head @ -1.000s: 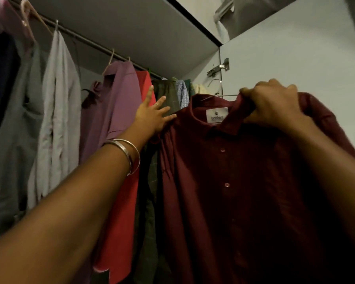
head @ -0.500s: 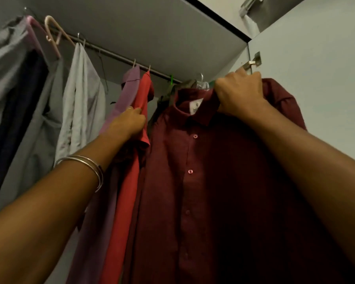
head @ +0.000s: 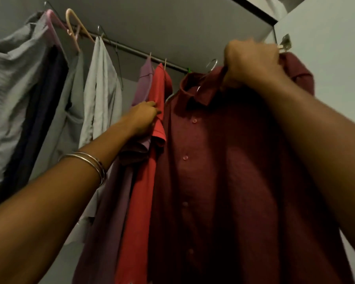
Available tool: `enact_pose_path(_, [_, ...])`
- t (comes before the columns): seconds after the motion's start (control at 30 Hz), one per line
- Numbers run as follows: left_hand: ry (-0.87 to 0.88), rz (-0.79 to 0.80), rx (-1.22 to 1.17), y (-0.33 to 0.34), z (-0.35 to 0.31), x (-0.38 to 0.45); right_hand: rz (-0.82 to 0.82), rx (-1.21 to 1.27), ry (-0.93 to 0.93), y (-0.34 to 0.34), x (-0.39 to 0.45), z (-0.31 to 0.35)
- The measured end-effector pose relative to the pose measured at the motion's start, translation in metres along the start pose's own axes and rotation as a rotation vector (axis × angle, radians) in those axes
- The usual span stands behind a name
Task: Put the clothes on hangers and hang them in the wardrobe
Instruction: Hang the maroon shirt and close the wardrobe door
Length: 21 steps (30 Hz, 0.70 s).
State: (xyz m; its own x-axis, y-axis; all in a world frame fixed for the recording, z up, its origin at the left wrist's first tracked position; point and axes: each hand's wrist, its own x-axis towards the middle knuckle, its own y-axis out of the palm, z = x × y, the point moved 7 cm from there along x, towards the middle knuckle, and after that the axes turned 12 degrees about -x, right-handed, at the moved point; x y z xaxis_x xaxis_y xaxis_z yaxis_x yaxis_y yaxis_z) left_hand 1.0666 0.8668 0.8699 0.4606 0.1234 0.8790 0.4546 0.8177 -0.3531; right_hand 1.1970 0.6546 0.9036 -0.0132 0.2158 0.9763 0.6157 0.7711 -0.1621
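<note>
Head view shows my two forearms reaching up from the bottom corners, and on my left wrist sit thin silver metal bangles (head: pixel 94 167). Right in front of me hangs the dark maroon button-front shirt (head: pixel 223 171), its placket and small round buttons facing me and its collar turned up toward the rail. My right hand (head: pixel 252 64) is raised at the collar with fingers curled tight around the fabric near the neck, bunching it; the shiny wire hook of the metal hanger (head: pixel 211 65) sticks out of the collar just left of my knuckles, close under the rail, though I cannot tell whether it rests on it. My left hand (head: pixel 143 117) is lower and to the left, fingers bent against the sleeve of the bright red shirt (head: pixel 150 181), touching it where it meets the maroon one; whether I pinch the cloth or only press it I cannot tell. Just behind the red shirt hangs a mauve purple shirt (head: pixel 143 83), touching it. Farther left along the long grey metal rail (head: pixel 131 50) hang a pale grey garment (head: pixel 103 91), an empty peach plastic hanger (head: pixel 74 29), a dark navy garment (head: pixel 43 111) and a crinkled grey garment (head: pixel 10 78). Above it all runs the grey wardrobe ceiling panel (head: pixel 172 23), and the pale wardrobe door (head: pixel 334 64) stands at right.
</note>
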Motion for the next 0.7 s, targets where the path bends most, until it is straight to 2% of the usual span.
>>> enact_pose_path(0.2, [0.016,-0.022,-0.051,-0.012,0.020,-0.007,-0.132,-0.077,-0.012,0.024,0.038,0.070])
enact_pose_path(0.37, [0.039,-0.036,-0.026,-0.027,0.037,-0.003,-0.174,-0.231,0.050,0.054,0.069,0.077])
enact_pose_path(0.43, [0.033,-0.110,-0.022,-0.037,0.044,0.000,-0.177,-0.252,0.094,0.070,0.079,0.072])
enact_pose_path(0.53, [-0.015,-0.361,-0.096,-0.063,0.049,0.007,-0.179,-0.284,0.071,0.090,0.090,0.084])
enact_pose_path(0.6, [-0.027,-0.492,-0.065,-0.077,0.049,0.019,-0.182,-0.250,0.047,0.102,0.099,0.094])
enact_pose_path(0.7, [-0.038,-0.487,0.023,-0.078,0.052,0.051,-0.205,-0.219,0.049,0.118,0.116,0.104])
